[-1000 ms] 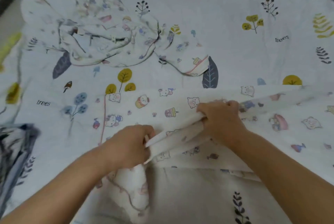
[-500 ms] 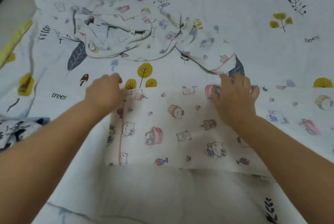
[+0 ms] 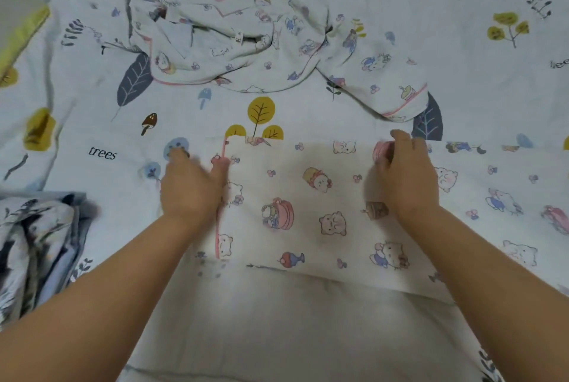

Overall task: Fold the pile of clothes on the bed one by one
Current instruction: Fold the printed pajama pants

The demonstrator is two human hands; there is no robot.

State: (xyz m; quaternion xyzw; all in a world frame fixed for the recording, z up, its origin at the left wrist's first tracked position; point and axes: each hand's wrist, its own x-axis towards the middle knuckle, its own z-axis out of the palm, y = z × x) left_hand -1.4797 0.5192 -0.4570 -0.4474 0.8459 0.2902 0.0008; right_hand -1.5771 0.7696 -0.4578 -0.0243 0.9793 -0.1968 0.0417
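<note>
Garment: cartoon-print garment (image 3: 308, 212), thin, soft, light, lies flat on bed (image 3: 462, 42).
Grip: left hand (image 3: 191, 190) and right hand (image 3: 406, 178) flat, fingers relaxed, pressing it.
Hold: likely pink-piped edge, corners.

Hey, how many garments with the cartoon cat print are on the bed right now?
2. One flat garment lies under both hands, close to the camera; one crumpled garment sits beyond it, toward the top. The dark-patterned pile at left could hide more.
</note>
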